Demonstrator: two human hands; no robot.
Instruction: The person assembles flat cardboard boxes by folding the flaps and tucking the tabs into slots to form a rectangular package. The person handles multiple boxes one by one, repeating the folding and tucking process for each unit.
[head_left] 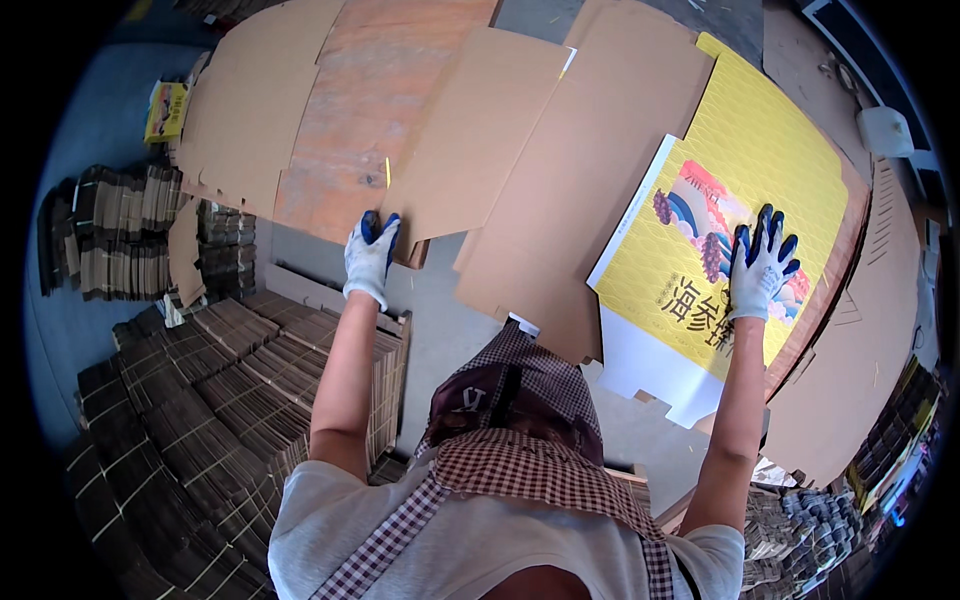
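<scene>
My left hand, in a white glove with blue fingertips, is at the near left corner of a plain brown cardboard sheet. Its fingers close on that corner, partly hidden. On the right, my right hand, gloved alike, lies flat with fingers spread on a yellow printed cardboard sheet. This sheet has a colourful picture, dark lettering and white flaps along its left and near edges. Between the two lies another wide brown cardboard sheet, its right part under the yellow one.
A wooden board shows beneath the sheets, with more brown cardboard at the far left. Bundled cardboard stacks stand on the floor at left. A yellow box sits beyond them. A white container is at far right.
</scene>
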